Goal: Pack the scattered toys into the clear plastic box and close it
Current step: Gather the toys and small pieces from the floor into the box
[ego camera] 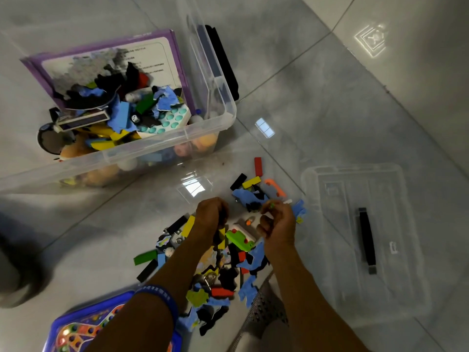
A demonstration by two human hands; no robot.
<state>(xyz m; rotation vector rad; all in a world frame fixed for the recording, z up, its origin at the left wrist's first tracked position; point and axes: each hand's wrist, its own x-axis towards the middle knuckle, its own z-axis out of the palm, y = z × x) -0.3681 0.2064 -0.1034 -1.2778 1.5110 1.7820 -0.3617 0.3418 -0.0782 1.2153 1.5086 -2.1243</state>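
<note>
Fingers of right hand (278, 226) curled, pinching a small green piece (272, 205) at the fingertips, above the far edge of the toy heap; fingers of left hand (212, 214) clenched downward into the heap, over yellow and black flat pieces, with the exact item grasped not discernible. Blue wristband (162, 297) on left forearm. Beneath and around both hands, scattered toys (228, 262) on the grey tiled floor (317, 97): blue foam puzzle shapes, black, yellow, red and green bars, a green block, an orange clip (275, 186) and a red bar (258, 166) at the far end of the heap. Up and to the left of the heap, clear plastic box (208, 123), open, already part-filled with toys, a purple board (106, 62) leaning inside against its far wall and a white-and-teal bubble tray (167, 120) lying on top near the front corner. To the right of the heap, well apart from the box, clear lid (360, 237) lying flat on the floor, black handle (366, 240) on its upper face. At lower left, blue game board (83, 329) with coloured pegs, partly under the left forearm
</note>
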